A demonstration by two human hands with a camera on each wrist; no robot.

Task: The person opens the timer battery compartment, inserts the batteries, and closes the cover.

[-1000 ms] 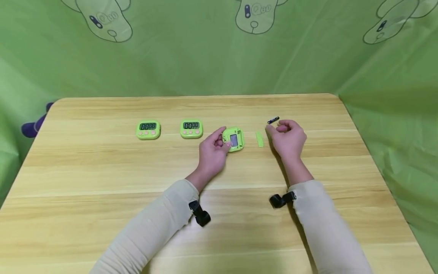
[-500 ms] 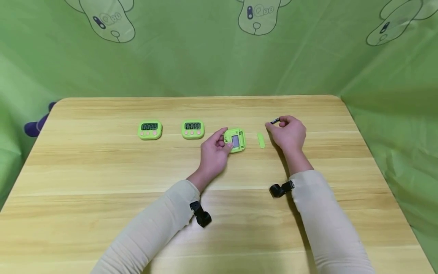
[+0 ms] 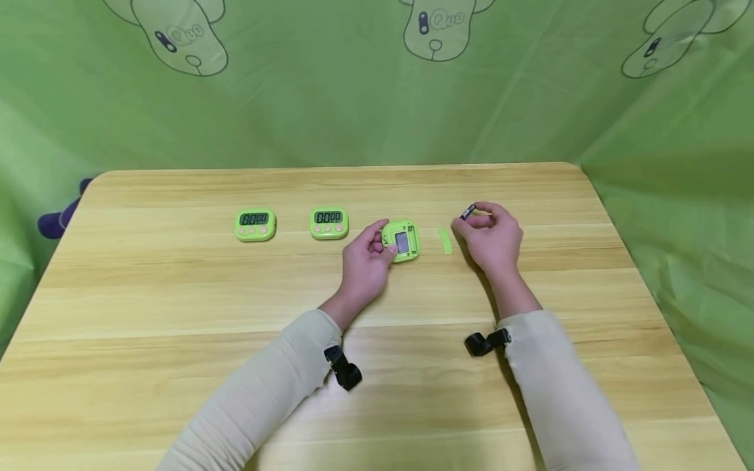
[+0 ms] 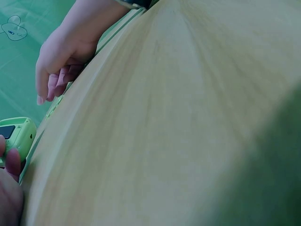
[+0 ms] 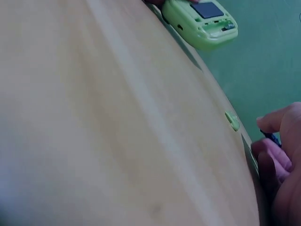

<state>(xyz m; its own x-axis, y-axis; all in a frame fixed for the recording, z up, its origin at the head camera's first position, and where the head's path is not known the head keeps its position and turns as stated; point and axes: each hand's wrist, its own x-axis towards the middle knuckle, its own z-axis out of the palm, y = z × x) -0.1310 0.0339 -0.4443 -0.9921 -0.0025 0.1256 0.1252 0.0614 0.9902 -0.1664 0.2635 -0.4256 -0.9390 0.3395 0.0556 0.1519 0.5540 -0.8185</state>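
My left hand [image 3: 366,265] grips a green digital timer [image 3: 410,242] by its left side, its back facing up. The battery slot in that back lies uncovered, as the right wrist view shows on the timer [image 5: 202,26]. Between thumb and fingers, my right hand [image 3: 493,239] pinches a small dark battery [image 3: 468,211]; in the right wrist view the battery [image 5: 271,137] is partly hidden by the fingers. A narrow green battery cover [image 3: 446,241] lies on the table between the two hands.
Two more green timers, one further left [image 3: 255,225] and one nearer [image 3: 329,223], lie face up, their displays showing digits. The wooden table [image 3: 235,392] ends at a back edge before a green curtain [image 3: 330,111]. A purple object [image 3: 53,224] shows beyond the left edge.
My right hand has picked the battery up from the table and drawn it slightly left and toward me, tilting it more upright. My left hand and its timer have stayed nearly still.
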